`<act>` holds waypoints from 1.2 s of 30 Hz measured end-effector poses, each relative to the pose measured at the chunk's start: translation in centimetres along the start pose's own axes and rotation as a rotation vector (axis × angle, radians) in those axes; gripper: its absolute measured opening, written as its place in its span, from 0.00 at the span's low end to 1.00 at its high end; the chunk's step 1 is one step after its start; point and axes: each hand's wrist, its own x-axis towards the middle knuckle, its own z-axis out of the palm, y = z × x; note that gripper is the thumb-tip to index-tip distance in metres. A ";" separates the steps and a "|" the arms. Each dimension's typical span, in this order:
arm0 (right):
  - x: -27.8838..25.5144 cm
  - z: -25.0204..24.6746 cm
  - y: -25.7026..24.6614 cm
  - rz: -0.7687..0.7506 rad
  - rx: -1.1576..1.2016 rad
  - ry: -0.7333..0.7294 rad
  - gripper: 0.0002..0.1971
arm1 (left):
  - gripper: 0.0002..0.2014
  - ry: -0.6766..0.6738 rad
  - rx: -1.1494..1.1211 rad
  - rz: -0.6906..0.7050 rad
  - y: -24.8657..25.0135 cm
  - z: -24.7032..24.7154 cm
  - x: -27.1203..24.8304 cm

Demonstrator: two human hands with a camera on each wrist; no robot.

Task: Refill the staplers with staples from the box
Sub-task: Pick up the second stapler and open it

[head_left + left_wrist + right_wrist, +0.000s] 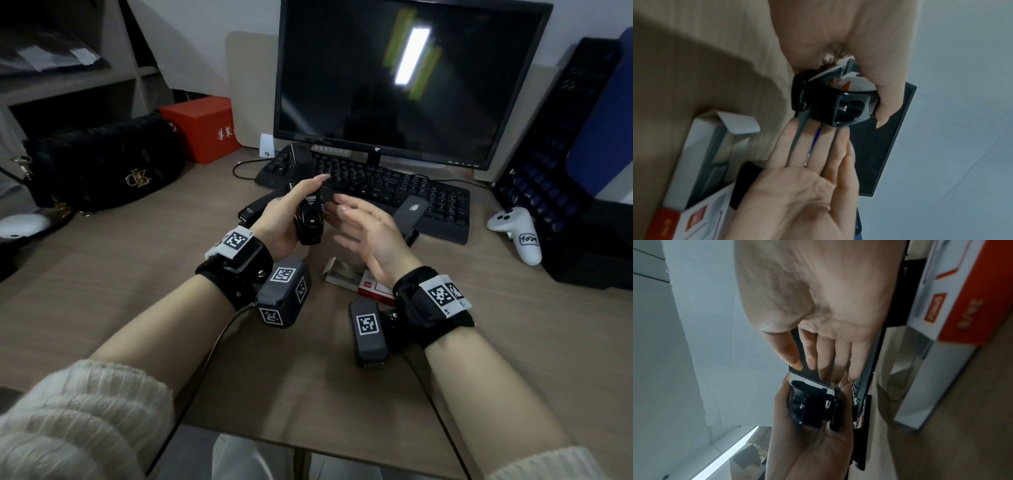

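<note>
Left hand grips black stapler above desk, in front of keyboard, lid swung up, likely to expose channel. Right hand beside stapler, fingers relaxed, holding nothing. Staple box open below right hand, within reach.

Monitor bezel: logo "SP". Stapler label: "PUSH", line above illegible. Handbag: gold "DK" monogram. Red box: Chinese characters, unreadable. White controller: handwritten marking, unclear.
</note>
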 end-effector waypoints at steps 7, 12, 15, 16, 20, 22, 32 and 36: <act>0.5 0.4 -0.6 -0.007 -0.103 0.081 0.16 | 0.16 -0.102 0.137 -0.028 1.0 -0.8 -0.9; 1.7 0.5 -1.2 -0.088 -0.209 0.240 0.24 | 0.20 -0.192 0.133 -0.086 1.0 -1.0 -1.3; 2.4 0.5 -1.5 -0.101 -0.296 0.272 0.30 | 0.16 -0.227 0.017 -0.095 1.2 -1.1 -1.7; 2.6 0.4 -1.6 -0.092 -0.326 0.272 0.31 | 0.15 -0.225 -0.023 -0.094 1.4 -1.1 -1.9; 2.6 0.4 -1.8 -0.078 -0.405 0.263 0.30 | 0.13 -0.225 -0.079 -0.118 2.0 -1.6 -2.7; 2.7 0.5 -1.7 -0.062 -0.454 0.268 0.29 | 0.14 -0.254 -0.076 -0.139 2.2 -1.9 -2.9; 2.5 1.1 -1.7 0.023 -0.510 0.167 0.29 | 0.15 -0.372 -0.027 -0.205 2.5 -3.2 -3.4; 2.8 0.8 -1.1 0.009 -0.518 0.140 0.24 | 0.15 -0.382 -0.002 -0.236 2.9 -3.5 -3.4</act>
